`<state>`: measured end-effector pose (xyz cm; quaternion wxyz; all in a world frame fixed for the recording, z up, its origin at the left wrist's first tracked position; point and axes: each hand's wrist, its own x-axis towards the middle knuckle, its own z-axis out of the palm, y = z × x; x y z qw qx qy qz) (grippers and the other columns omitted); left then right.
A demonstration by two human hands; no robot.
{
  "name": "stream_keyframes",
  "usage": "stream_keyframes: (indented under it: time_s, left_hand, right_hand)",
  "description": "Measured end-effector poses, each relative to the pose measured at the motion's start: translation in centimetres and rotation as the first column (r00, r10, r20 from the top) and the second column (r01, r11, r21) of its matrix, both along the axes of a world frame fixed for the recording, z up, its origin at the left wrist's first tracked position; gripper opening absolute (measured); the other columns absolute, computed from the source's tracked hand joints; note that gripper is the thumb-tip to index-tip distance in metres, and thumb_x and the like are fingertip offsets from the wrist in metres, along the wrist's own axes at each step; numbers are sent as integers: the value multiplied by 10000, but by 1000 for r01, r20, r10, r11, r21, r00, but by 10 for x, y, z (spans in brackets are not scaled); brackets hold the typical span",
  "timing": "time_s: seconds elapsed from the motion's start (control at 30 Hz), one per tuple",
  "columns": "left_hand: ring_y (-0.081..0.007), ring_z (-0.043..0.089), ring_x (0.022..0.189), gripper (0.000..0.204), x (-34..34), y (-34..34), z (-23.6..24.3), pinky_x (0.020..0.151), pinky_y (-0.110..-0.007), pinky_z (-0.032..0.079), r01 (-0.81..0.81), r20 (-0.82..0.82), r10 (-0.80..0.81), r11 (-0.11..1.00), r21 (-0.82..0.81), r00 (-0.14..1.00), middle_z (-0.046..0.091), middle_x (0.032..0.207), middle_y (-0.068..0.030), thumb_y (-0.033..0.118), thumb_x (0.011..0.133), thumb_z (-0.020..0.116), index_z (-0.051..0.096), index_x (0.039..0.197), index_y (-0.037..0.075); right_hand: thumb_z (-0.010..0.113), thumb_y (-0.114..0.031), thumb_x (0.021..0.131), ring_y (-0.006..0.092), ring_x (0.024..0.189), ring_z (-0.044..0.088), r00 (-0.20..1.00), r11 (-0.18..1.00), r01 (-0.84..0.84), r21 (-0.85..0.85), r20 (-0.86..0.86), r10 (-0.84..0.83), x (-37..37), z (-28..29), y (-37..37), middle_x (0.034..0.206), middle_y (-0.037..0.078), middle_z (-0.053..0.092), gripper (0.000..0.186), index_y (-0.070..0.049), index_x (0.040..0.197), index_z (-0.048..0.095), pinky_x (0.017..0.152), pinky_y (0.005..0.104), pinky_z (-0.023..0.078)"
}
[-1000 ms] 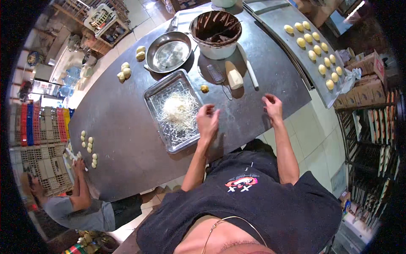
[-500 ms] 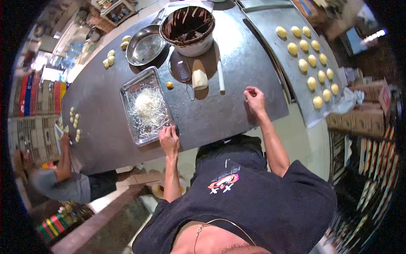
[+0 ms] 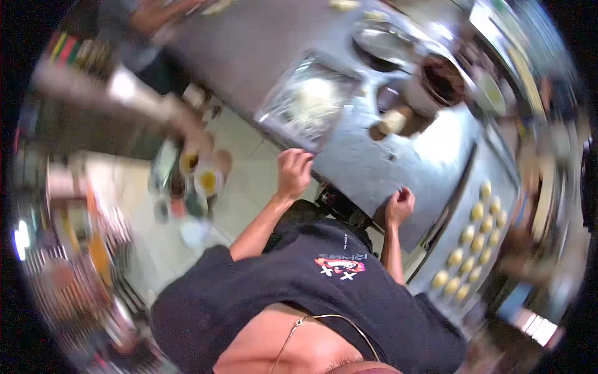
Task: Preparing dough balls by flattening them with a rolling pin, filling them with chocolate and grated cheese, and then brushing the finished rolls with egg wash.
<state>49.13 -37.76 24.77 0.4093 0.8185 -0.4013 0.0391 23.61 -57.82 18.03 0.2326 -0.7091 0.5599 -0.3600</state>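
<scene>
I note the left hand point(image 3: 294, 174) curled near the near corner of the rectangular silver metal tray point(image 3: 338, 114), the right hand point(image 3: 399, 208) over the grey metal desk point(image 3: 367, 187); whether either's fingers are clamped, I cannot tell. White shreds point(image 3: 314, 98) lie heaped inside; a pale block point(image 3: 392, 121), right, appears unshredded.
</scene>
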Motion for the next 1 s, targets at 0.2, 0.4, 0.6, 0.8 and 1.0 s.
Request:
stream_keyframes:
  time_s: [0.2,0.4,0.6,0.8,1.0]
  left_hand:
    - [-231,708,781,169,-64,132,-62,652,-308,551,-343,-673,222,938,-50,705,694,799,-151,-68,774,557,657,907,-41]
    - [-411,590,673,62,-263,411,-220,601,-457,477,-619,-290,783,616,487,550,612,731,-239,67,683,604,646,681,21]
    - [-429,593,899,161,-527,570,-226,807,-485,489,-242,-228,968,248,938,107,618,891,-275,97,742,558,631,829,-17]
    - [-241,653,732,180,-580,632,-247,650,-372,532,137,-426,898,411,901,107,690,796,-110,239,751,665,716,826,83]
    - [-335,664,857,295,-313,634,-272,777,-402,533,-587,-578,815,489,645,44,693,874,-173,243,764,658,678,955,19]
  right_hand:
    - [590,7,770,265,817,605,930,906,-360,-221,-159,331,-13,10,28,928,131,627,207,-8,966,656,679,378,496]
    - [617,-26,867,250,802,647,610,588,-791,-168,-150,778,51,27,139,882,126,666,101,-1,952,665,720,358,531]
    - [529,80,820,198,864,652,332,334,-942,23,188,924,87,-5,273,937,129,688,247,51,1019,673,764,304,519]
    - [626,-3,821,141,715,647,152,100,-908,407,97,984,110,8,420,842,101,710,164,24,968,693,666,264,508]
    - [603,-38,827,205,753,646,86,73,-959,275,38,996,220,-86,449,887,113,688,203,-12,1017,670,660,301,504]
